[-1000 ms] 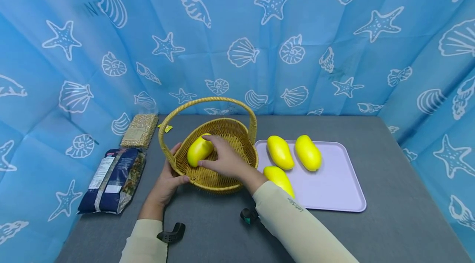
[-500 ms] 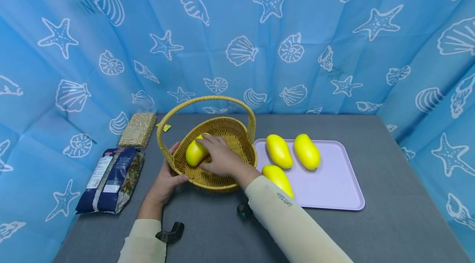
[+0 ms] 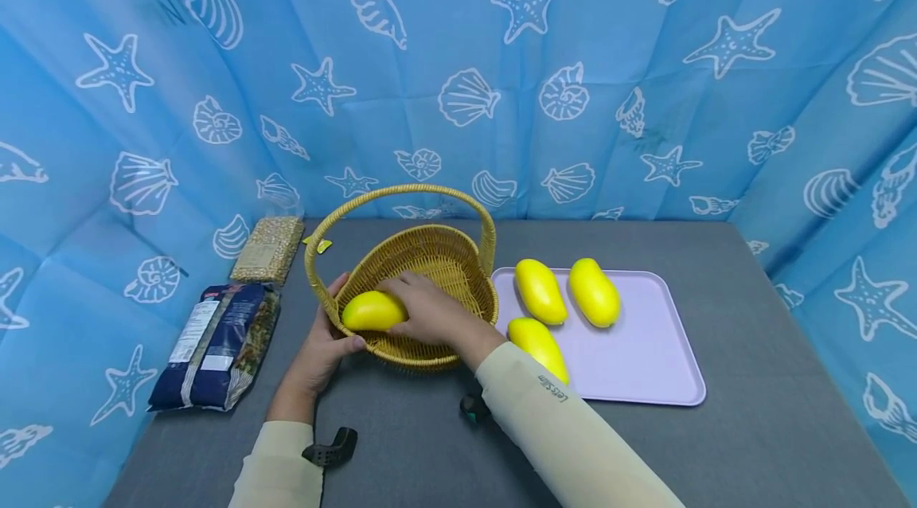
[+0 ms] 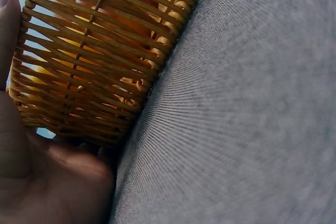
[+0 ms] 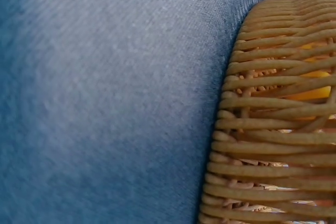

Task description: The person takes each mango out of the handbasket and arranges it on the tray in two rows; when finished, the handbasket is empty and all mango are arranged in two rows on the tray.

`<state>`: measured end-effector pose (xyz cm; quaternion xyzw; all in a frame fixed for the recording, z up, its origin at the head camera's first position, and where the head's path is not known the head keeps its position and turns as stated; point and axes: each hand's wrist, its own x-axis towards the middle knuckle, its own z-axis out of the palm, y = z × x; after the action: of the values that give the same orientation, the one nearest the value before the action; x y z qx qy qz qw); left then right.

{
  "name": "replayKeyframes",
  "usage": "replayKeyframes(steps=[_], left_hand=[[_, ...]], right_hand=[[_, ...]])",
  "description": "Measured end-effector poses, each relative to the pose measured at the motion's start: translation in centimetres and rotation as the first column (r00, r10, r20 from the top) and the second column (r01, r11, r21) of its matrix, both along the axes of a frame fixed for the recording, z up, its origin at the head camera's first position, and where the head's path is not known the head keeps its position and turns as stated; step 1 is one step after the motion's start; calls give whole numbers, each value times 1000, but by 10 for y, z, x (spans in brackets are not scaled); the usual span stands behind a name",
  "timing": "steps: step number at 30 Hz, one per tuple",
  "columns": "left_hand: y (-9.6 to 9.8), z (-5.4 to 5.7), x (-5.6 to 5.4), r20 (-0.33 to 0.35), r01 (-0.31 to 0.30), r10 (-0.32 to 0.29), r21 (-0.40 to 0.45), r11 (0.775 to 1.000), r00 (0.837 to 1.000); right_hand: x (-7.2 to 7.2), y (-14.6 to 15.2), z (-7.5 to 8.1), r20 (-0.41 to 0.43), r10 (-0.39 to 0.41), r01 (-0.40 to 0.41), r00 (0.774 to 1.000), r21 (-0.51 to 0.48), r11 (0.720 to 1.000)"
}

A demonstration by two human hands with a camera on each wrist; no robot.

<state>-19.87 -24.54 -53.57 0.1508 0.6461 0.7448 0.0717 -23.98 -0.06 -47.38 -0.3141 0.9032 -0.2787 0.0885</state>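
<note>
A yellow mango (image 3: 372,311) lies sideways inside the brown wicker basket (image 3: 453,273), near its left wall. My right hand (image 3: 435,317) reaches into the basket and grips the mango at its right end; its fingertips are hidden behind the fruit. At the basket's left side my left hand (image 3: 318,361) holds the wall, thumb at the front rim and fingers around the outer side. The left wrist view shows that hand (image 4: 58,182) close against the woven wall (image 4: 89,51). Through the weave in the right wrist view, part of the yellow mango (image 5: 315,87) shows.
Right of the basket, a lilac tray (image 3: 637,365) bears three mangoes, one (image 3: 540,293) at its left, another (image 3: 595,293) beside it, a third (image 3: 537,345) nearer. A blue food bag (image 3: 215,349) and a grain bag (image 3: 268,251) lie left. A shell-patterned curtain (image 3: 430,38) hangs behind.
The mango in the basket has turned from steeply tilted to nearly level and sits slightly lower. My right hand has shifted to the mango's right end. The left hand keeps its place.
</note>
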Motion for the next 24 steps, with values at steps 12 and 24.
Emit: replayKeyframes(steps=[12,24], left_hand=[[0,-2,-1,-14,11,-10,14,1000,1000],[0,0,0,-6,2,-2,-8,1000,1000]], right_hand=[[4,-1,2,10,-8,8,1000,8,1000],[10,4,10,-48,-117,115,992,-32,993]])
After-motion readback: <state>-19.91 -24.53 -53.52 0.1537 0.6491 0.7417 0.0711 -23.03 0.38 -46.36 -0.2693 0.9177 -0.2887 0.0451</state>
